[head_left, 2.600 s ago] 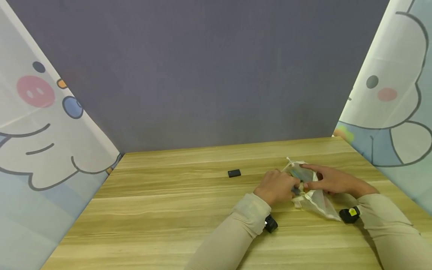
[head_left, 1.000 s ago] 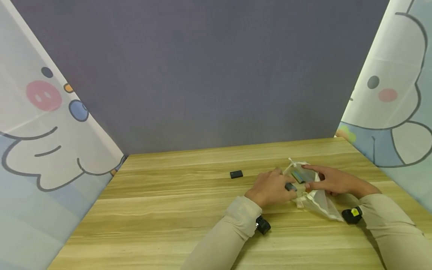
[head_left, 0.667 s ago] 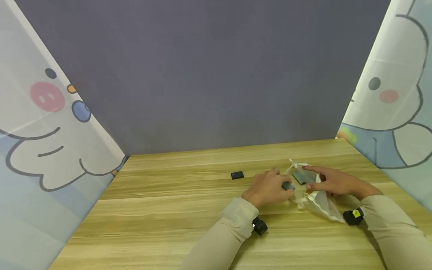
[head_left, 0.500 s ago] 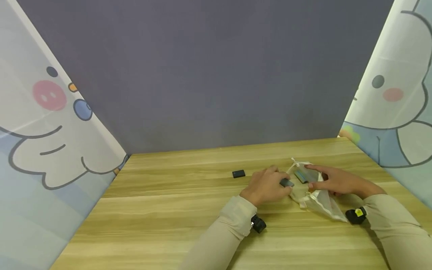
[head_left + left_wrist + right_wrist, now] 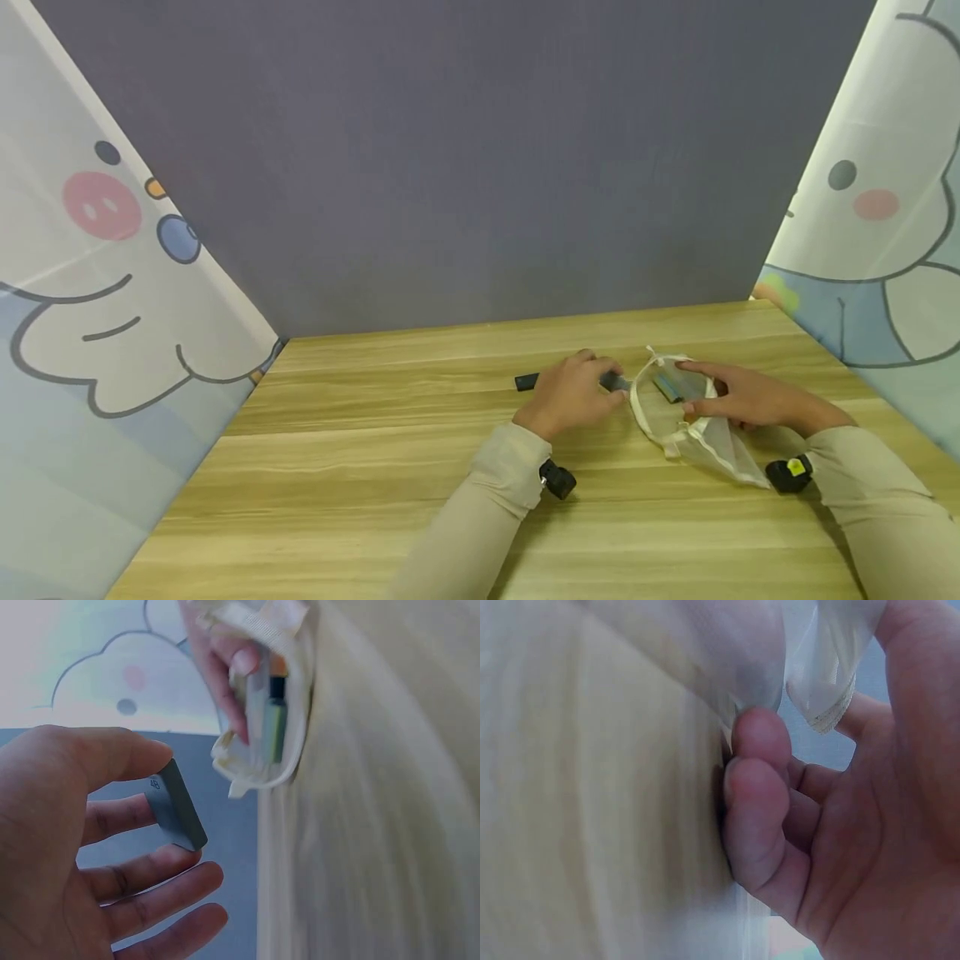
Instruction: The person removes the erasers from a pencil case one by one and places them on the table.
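Observation:
My left hand [image 5: 572,393] pinches a dark grey eraser [image 5: 178,806] marked 4B between thumb and fingertips, above the table just left of a white mesh drawstring pouch [image 5: 722,446]. The other fingers of that hand spread loosely in the left wrist view. My right hand [image 5: 746,398] holds the pouch's mouth wide, thumb and index finger at the rim; its remaining fingers curl outside against the table in the right wrist view. Within the pouch lies a green stick-like item [image 5: 275,727] with a black end, beside something orange [image 5: 278,666].
A small black block [image 5: 526,382] lies on the wooden table [image 5: 337,467], partly hidden behind my left hand. A dark grey panel [image 5: 465,167] rises along the back edge. Cartoon-printed sheets [image 5: 67,333] flank both sides. Black bands sit at both wrists.
My left hand has drawn back from the pouch's mouth toward the left, bringing the eraser out with it, and now partly covers the black block. My right hand stays at the pouch.

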Tool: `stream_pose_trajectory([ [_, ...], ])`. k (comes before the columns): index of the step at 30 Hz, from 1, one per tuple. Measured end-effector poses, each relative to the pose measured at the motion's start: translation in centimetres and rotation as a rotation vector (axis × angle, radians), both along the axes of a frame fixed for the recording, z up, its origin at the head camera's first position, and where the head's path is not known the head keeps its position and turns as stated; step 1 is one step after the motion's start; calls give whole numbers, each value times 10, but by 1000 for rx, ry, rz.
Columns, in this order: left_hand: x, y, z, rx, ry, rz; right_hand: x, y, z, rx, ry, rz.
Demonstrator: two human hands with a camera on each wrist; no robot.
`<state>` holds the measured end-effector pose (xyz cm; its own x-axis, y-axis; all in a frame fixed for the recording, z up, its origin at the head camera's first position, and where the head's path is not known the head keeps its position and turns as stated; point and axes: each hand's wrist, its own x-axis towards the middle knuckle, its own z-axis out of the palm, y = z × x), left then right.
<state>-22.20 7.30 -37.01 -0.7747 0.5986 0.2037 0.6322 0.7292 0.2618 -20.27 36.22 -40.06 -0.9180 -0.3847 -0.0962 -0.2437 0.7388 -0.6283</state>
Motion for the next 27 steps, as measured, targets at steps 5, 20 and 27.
stream_pose_trajectory([
  [5,-7,-9,4,16,8,22,0,-1,3,5,-24,-11],
  [20,-14,-20,0,-5,44,42,0,0,-1,6,-37,-19],
  [27,-20,-25,0,-10,64,62,-1,1,0,34,13,-24],
])
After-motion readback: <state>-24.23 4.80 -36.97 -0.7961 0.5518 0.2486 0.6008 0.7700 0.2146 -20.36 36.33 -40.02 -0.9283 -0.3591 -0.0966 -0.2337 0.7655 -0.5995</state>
